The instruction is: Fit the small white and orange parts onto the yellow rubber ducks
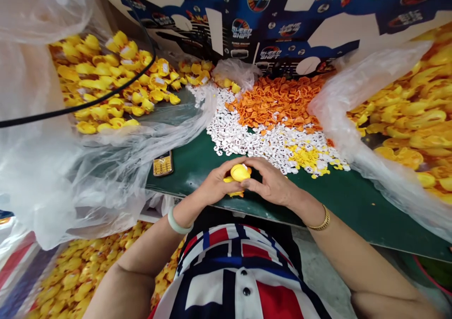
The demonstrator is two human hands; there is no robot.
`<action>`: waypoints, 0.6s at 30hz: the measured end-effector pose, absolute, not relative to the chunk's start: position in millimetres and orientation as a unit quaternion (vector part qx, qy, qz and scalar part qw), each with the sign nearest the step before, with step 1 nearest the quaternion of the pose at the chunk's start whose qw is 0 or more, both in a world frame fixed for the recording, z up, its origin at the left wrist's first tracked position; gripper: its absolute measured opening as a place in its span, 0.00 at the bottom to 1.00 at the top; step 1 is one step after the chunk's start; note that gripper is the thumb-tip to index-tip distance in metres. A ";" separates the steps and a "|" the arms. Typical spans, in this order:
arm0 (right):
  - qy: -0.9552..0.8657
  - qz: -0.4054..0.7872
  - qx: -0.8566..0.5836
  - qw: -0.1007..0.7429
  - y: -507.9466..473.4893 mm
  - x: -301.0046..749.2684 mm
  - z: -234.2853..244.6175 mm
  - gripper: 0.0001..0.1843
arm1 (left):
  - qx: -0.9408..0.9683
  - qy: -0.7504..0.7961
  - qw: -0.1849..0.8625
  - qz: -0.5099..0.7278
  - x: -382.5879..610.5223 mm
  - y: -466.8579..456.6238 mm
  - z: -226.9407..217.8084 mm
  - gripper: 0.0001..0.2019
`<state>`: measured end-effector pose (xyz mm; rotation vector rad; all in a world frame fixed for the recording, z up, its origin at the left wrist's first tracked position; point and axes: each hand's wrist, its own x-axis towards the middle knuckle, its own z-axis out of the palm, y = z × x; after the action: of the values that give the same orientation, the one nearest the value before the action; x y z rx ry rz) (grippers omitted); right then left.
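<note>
Between my two hands, over the near edge of the green table (190, 168), is a small yellow plastic toy duck (240, 172) with a rounded top and a bit of orange at its side. My left hand (218, 183) has its fingers curled around the duck's left side. From the right, my right hand (265, 181) grips it with thumb and fingers. Part of the duck is hidden by my fingers. Just beyond my hands lies a spread of small white pieces with dark dots (229, 130), with small yellow pieces (307, 158) among its right part.
Behind the white pieces is a heap of orange pieces (278, 100). Yellow plastic parts fill plastic-lined piles at left (102, 74) and right (413, 126). A gold keypad phone (163, 164) lies at left. A black cable (88, 103) hangs across the left. Many yellow toys (81, 272) lie below the table.
</note>
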<state>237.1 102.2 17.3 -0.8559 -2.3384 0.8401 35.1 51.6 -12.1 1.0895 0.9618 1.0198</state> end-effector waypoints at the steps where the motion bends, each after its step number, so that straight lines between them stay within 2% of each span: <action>1: -0.864 0.321 -0.307 0.237 101.4 235.5 17.9 0.22 | 0.521 0.440 0.589 0.434 32.6 50.2 -13.3 0.36; 4: -0.860 0.329 -0.304 0.244 96.3 228.8 15.9 0.18 | 0.612 0.480 0.472 0.416 28.9 44.2 -15.6 0.35; 7: -0.833 0.323 -0.339 0.294 89.8 223.0 8.7 0.19 | 0.634 0.505 0.421 0.409 29.2 39.5 -18.3 0.31; 10: -0.820 0.325 -0.354 0.311 85.1 220.6 1.5 0.21 | 0.578 0.491 0.480 0.440 30.7 40.3 -22.6 0.31; 13: -0.817 0.327 -0.365 0.304 81.3 220.0 -0.9 0.33 | 0.451 0.433 0.581 0.521 34.3 43.3 -25.0 0.32; 15: -0.820 0.327 -0.371 0.289 77.3 218.9 0.2 0.39 | 0.377 0.398 0.610 0.572 39.0 42.8 -24.4 0.33; 18: -0.831 0.306 -0.364 0.289 69.8 216.5 4.2 0.33 | 0.329 0.360 0.616 0.619 46.7 38.0 -21.8 0.31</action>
<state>216.5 69.8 4.2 -0.9718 -2.2183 0.8165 46.7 38.0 -21.8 0.7567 0.8282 1.4252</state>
